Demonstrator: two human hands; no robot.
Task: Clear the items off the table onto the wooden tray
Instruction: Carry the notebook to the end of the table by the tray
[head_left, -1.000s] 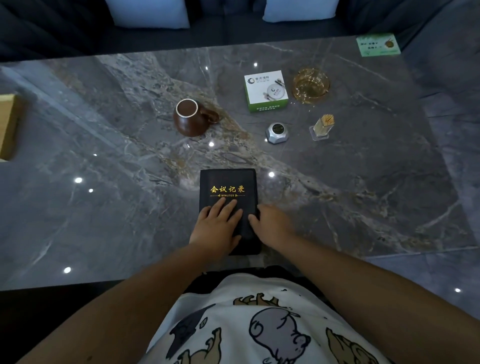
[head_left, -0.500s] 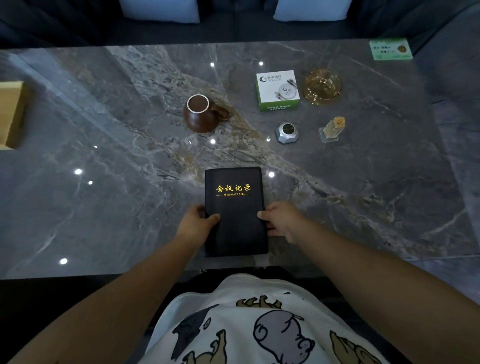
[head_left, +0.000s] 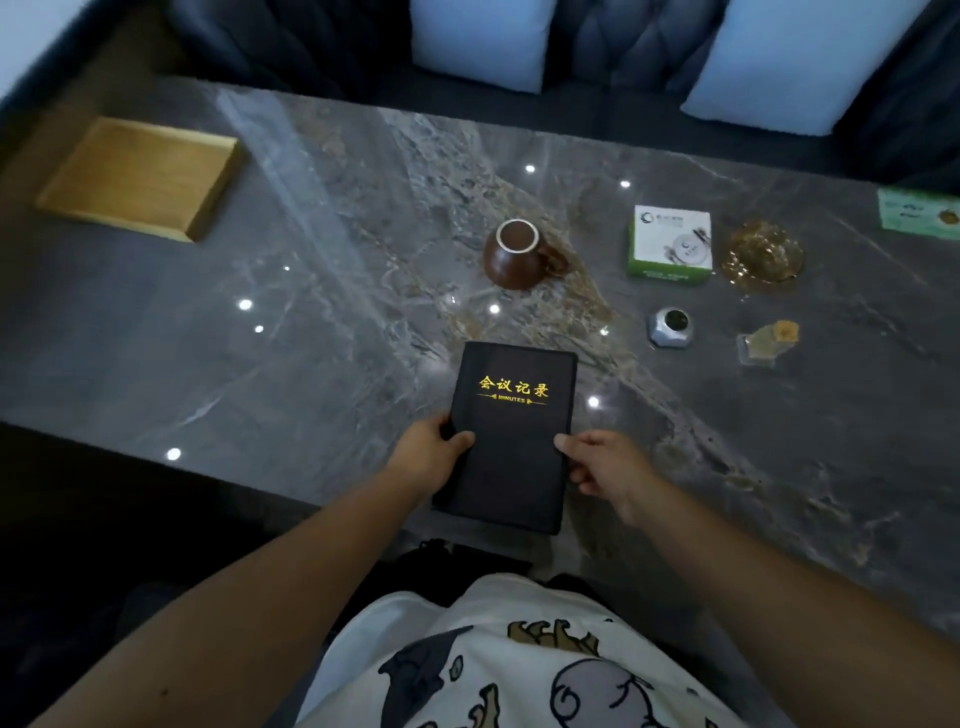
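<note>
Since a moment ago both hands have kept their grip on the black notebook (head_left: 511, 441), left hand (head_left: 423, 457) and right hand (head_left: 605, 467) clasping opposite edges. It seems slightly lifted off the bench (head_left: 311, 338). Well beyond the left hand sits the wooden tray (head_left: 140, 176).

Dark sofa (head_left: 322, 47) with pale blue cushions (head_left: 483, 41) behind grey marble table (head_left: 156, 332).
</note>
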